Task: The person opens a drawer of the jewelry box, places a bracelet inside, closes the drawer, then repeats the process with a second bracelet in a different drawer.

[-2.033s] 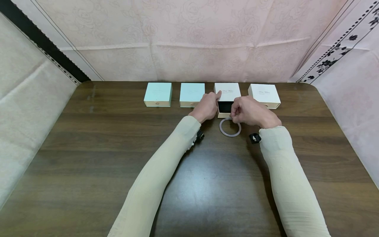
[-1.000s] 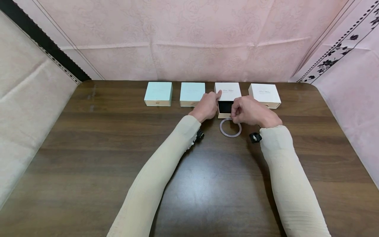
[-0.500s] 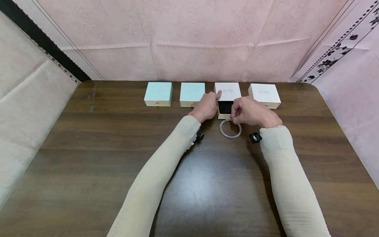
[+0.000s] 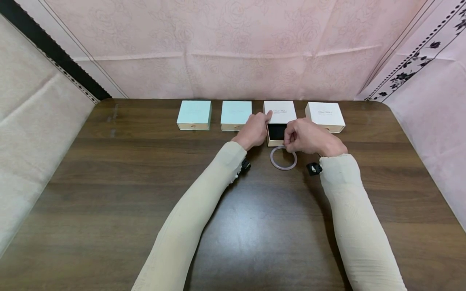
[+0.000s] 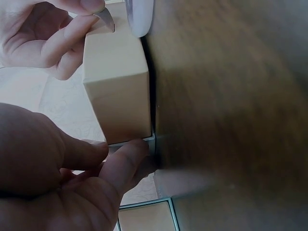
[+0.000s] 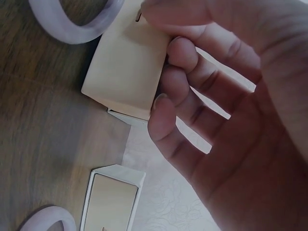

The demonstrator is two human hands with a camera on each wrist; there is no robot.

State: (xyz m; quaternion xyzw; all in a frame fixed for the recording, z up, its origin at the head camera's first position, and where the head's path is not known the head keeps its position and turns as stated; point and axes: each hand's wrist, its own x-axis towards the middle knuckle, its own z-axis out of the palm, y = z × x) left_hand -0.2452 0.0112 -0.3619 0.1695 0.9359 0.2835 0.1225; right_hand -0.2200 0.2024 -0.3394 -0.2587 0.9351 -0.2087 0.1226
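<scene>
A white box (image 4: pixel 279 111) stands third in a row, its cream drawer (image 4: pixel 274 143) pulled out partway and showing a black inside. My left hand (image 4: pixel 253 131) holds the box's outer sleeve on its left side, thumb over the top. With thumb and finger, my right hand (image 4: pixel 311 137) pinches the small pull tab (image 5: pixel 107 20) on the drawer front, as the left wrist view shows. A pale lilac bangle (image 4: pixel 283 158) lies flat on the table just before the drawer. The right wrist view shows a second bangle (image 6: pixel 48 220), apparently hidden under my right arm in the head view.
Two mint-green boxes (image 4: pixel 194 111) (image 4: pixel 236 112) stand to the left, both shut. Another white box (image 4: pixel 325 114) is on the right, partly behind my right hand. The brown wooden table (image 4: pixel 145 169) ends at a patterned pink cloth (image 4: pixel 233 48).
The drawer has slid very slightly further toward me, and the bangle in front of it has shifted a little the same way. Both hands keep their hold.
</scene>
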